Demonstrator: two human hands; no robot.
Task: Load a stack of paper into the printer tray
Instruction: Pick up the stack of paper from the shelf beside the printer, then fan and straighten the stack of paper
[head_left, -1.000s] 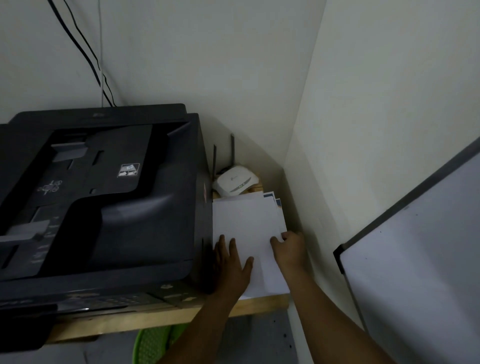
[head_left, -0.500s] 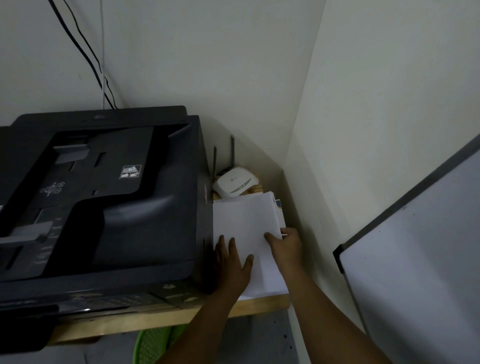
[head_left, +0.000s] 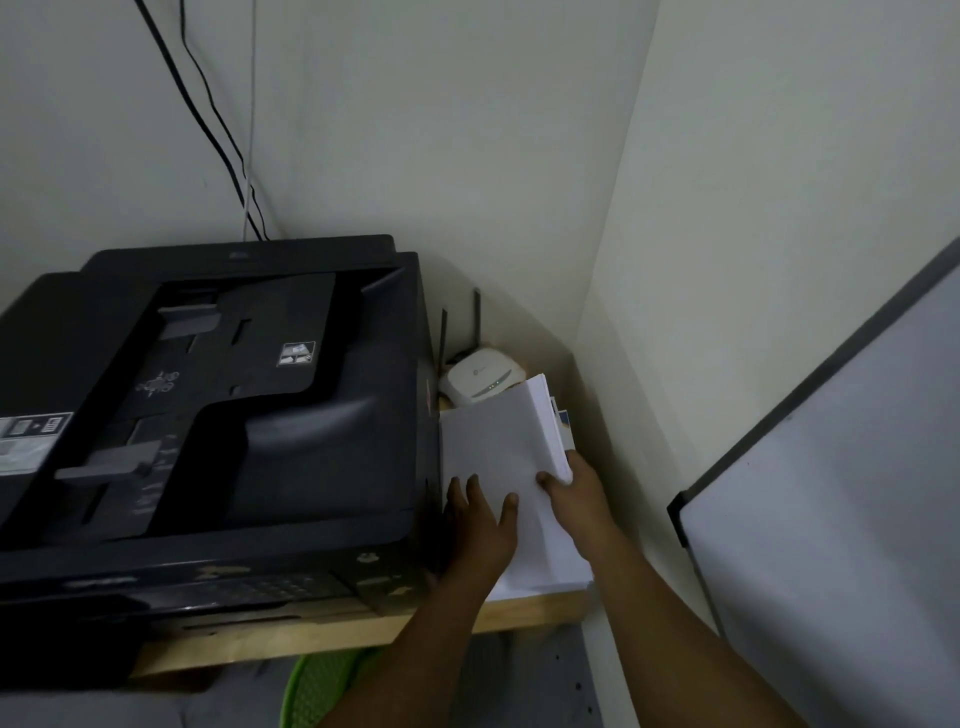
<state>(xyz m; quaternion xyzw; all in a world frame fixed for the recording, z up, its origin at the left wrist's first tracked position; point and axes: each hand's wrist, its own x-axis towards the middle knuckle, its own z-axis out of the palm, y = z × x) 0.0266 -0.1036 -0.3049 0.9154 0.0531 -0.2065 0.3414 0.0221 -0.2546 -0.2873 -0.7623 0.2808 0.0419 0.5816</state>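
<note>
A stack of white paper (head_left: 498, 436) lies on the wooden shelf (head_left: 540, 610) between the black printer (head_left: 218, 415) and the right wall. My right hand (head_left: 574, 493) grips the stack's right edge, thumb on top, and the right side of the upper sheets is tilted up off the pile. My left hand (head_left: 480, 525) rests flat on the paper's near left part, fingers straight. No printer tray is visible; the printer's front is mostly out of sight.
A white router (head_left: 483, 382) with two antennas sits behind the paper in the corner. A whiteboard (head_left: 831, 519) leans at the right. A green basket (head_left: 317, 686) sits under the shelf. Cables (head_left: 218, 130) run down the wall behind the printer.
My right hand has slid further up the stack's right edge and lifted that side of the upper sheets, so they now tilt. The left hand stayed pressed on the paper.
</note>
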